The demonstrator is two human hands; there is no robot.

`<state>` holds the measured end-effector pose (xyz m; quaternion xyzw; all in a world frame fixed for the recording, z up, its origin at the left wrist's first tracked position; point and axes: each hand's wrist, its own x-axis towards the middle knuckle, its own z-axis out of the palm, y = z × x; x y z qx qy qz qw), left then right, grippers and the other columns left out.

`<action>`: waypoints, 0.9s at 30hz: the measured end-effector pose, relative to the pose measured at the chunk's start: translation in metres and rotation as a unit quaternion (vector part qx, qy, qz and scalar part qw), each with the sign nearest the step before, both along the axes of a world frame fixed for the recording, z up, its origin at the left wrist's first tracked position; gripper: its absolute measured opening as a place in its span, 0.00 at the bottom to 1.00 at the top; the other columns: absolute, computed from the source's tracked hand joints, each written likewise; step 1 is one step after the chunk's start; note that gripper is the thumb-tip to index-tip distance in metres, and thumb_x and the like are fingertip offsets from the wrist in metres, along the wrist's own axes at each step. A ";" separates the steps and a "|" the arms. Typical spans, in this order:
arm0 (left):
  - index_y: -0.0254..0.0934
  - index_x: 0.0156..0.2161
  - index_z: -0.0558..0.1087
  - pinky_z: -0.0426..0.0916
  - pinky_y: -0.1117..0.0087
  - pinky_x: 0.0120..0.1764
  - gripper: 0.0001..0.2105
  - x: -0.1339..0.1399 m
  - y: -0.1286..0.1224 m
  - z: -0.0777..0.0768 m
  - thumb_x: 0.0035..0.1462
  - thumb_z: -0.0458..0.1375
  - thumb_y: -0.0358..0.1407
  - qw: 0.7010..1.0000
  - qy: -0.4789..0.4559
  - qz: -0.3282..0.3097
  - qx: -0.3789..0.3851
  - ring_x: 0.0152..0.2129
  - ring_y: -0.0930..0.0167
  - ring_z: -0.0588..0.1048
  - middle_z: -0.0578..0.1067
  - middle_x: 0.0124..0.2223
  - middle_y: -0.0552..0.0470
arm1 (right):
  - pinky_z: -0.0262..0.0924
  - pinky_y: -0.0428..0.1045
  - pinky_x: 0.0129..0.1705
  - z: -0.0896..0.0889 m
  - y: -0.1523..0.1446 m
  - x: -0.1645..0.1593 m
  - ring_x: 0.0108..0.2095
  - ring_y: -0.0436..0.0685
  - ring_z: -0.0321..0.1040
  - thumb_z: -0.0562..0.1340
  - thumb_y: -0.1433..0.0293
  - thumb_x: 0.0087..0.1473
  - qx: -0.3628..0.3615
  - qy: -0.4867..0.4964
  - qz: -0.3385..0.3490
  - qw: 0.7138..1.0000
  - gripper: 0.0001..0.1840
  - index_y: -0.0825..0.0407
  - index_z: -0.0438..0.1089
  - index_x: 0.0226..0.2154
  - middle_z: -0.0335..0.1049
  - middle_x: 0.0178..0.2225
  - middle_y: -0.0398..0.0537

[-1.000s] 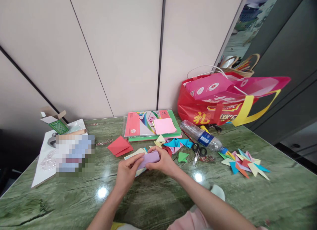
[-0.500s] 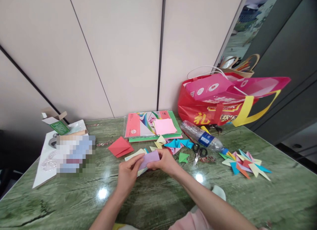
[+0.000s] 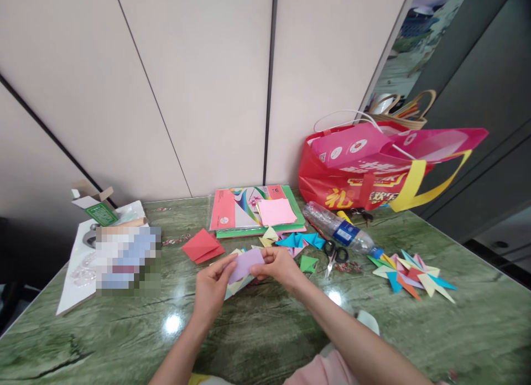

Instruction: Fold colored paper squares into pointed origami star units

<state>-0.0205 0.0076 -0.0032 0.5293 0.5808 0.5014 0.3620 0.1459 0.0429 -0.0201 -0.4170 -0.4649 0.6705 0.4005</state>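
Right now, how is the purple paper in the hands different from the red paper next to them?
The purple paper is held between the left hand and right hand, while the red paper lies on the table. The purple paper shows a roughly oblong shape; the red paper has pointed corners. The purple paper is pale, the red paper bright. Both are pieces of coloured paper.

Ctr bright | glare – 2 spots (image 3: 172, 323), tbl (image 3: 124, 346) | pixelated patch (image 3: 128, 258) – frame L
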 end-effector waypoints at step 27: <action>0.38 0.36 0.78 0.72 0.66 0.35 0.10 -0.001 -0.001 -0.007 0.48 0.58 0.35 0.993 0.095 -0.033 0.057 0.30 0.64 0.77 0.80 0.36 0.50 | 0.62 0.45 0.23 -0.004 -0.009 -0.009 0.20 0.49 0.66 0.63 0.76 0.34 0.132 -0.110 0.007 0.985 0.26 0.52 0.60 0.40 0.67 0.24 0.39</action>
